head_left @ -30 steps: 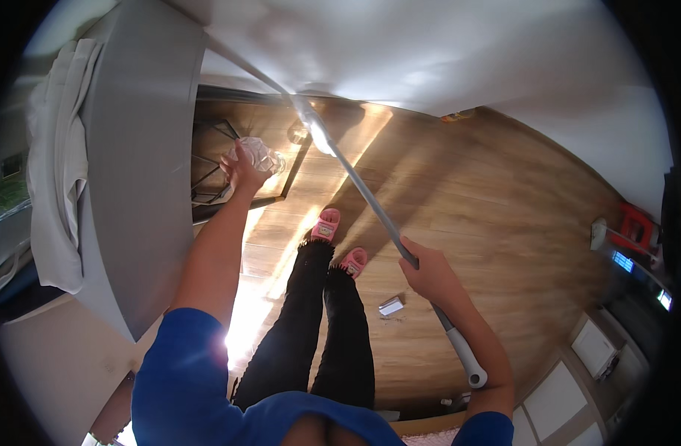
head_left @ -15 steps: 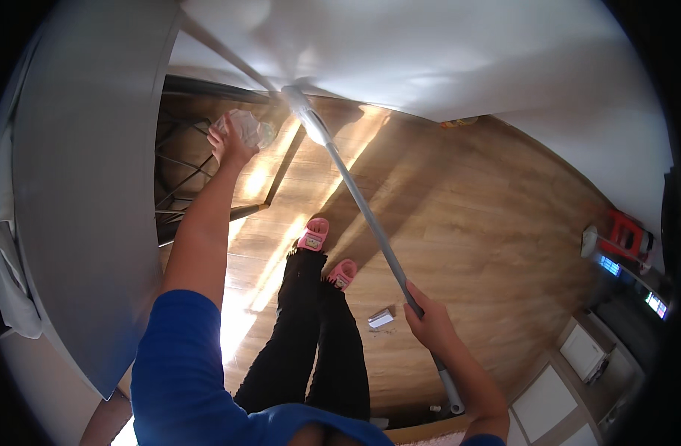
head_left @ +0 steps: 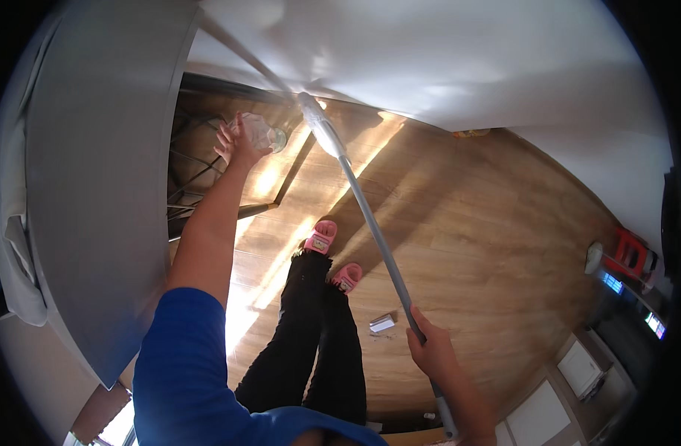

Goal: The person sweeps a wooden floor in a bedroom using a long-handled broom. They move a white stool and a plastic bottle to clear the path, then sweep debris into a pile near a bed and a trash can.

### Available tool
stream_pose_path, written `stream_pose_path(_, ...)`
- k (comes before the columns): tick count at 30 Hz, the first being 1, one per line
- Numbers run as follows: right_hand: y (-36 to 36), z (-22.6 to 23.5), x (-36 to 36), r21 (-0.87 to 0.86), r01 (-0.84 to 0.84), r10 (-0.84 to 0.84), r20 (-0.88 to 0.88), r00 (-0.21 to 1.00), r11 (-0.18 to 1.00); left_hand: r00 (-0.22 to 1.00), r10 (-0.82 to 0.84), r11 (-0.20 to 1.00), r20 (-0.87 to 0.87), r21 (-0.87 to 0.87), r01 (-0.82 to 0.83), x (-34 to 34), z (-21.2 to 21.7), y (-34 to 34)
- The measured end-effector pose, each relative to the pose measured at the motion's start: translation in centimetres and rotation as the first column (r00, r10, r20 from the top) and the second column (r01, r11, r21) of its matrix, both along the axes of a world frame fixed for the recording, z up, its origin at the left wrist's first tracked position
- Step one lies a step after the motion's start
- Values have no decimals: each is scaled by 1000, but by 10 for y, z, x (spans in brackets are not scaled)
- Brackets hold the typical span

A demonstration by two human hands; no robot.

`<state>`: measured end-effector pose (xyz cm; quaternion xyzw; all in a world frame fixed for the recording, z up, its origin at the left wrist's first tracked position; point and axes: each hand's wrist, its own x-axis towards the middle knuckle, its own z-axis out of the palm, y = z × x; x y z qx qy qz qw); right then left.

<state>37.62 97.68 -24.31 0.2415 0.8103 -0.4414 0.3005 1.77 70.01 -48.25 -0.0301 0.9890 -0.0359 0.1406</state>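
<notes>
My right hand [head_left: 433,349] is wrapped round the lower part of a long grey pole [head_left: 381,241]. The pole slants up and away to a slim white head [head_left: 323,132] by the base of the white wall; its exact kind I cannot make out. Far left, my left arm is stretched out. My left hand [head_left: 239,146] has its fingers spread beside a crumpled, whitish translucent plastic bag [head_left: 259,132] with a pale green part at its right edge. The hand overlaps the bag in view, and whether they touch is unclear. Nothing shows gripped in these fingers.
A grey tabletop [head_left: 106,171] stands at the left, above a dark metal frame [head_left: 225,217]. On the sunlit wooden floor [head_left: 474,245] lies a small white box-like piece [head_left: 382,322] with dark specks around it. A red object [head_left: 629,256] and light cabinets [head_left: 537,412] are at the right.
My left hand's fingers have spread apart at the bag, where they were curled against it before. The whole view has shifted slightly; my right hand keeps its hold on the pole.
</notes>
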Motion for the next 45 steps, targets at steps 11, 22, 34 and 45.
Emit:
stream_pose_path(11, -15, 67, 31, -88, 215, -209, 73, 975, 973, 839, -323, 602, 437, -589, 539, 145, 36, -71)
stream_pose_path(22, -22, 77, 76, -142, 334, -328, 59, 943, 932, 493, 854, 352, -166, 882, -312, -31, 119, 31)
stream_pose_path(34, -22, 91, 67, -136, 388, -359, 195, 913, 912, 570, 819, 84, 70, 967, -239, -88, 143, 28)
stream_pose_path(45, -7, 99, 40, -78, 307, -292, 161, 943, 948, 663, 723, -12, 194, 963, -269, -98, 95, -2)
